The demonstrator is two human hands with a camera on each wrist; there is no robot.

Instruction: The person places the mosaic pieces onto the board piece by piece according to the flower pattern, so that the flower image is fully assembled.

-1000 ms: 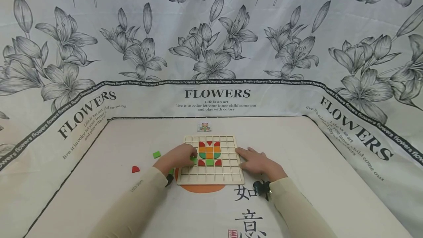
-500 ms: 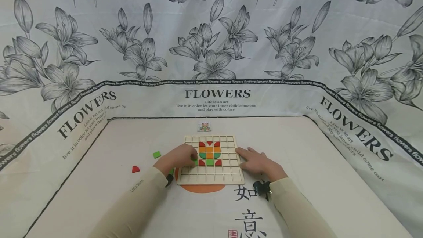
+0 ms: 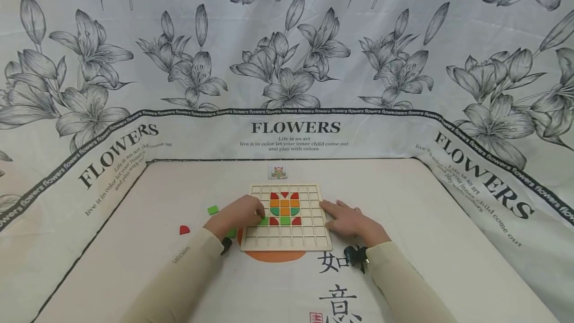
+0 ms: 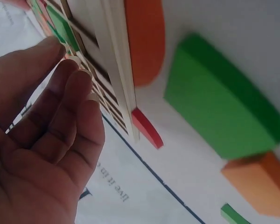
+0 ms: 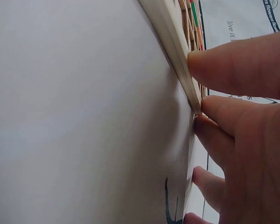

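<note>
A pale wooden grid board [image 3: 309, 241] lies on the table, with red, orange and green tiles set in its cells. Above its left side is my left hand [image 3: 239, 213], fingers bent and fingertips near the thumb. Nothing shows between them in the left wrist view. Just below those fingertips, a light green tile [image 3: 264, 221] lies in a cell left of a red one. My right hand [image 3: 347, 218] rests its extended fingers against the board's right edge; the right wrist view shows the thumb [image 5: 233, 67] and fingers touching the wooden rim [image 5: 170, 37].
Left of the board lie a green square tile [image 3: 213, 210], a red rounded tile [image 3: 184, 230] and another green tile [image 3: 231, 233] partly behind the left wrist. The left wrist view adds an orange piece [image 4: 261, 186]. A small pattern card [image 3: 277, 172] lies behind the board.
My left hand has drawn slightly left off the light green tile, which now shows more fully in its cell. My right hand has stayed at the board's edge.
</note>
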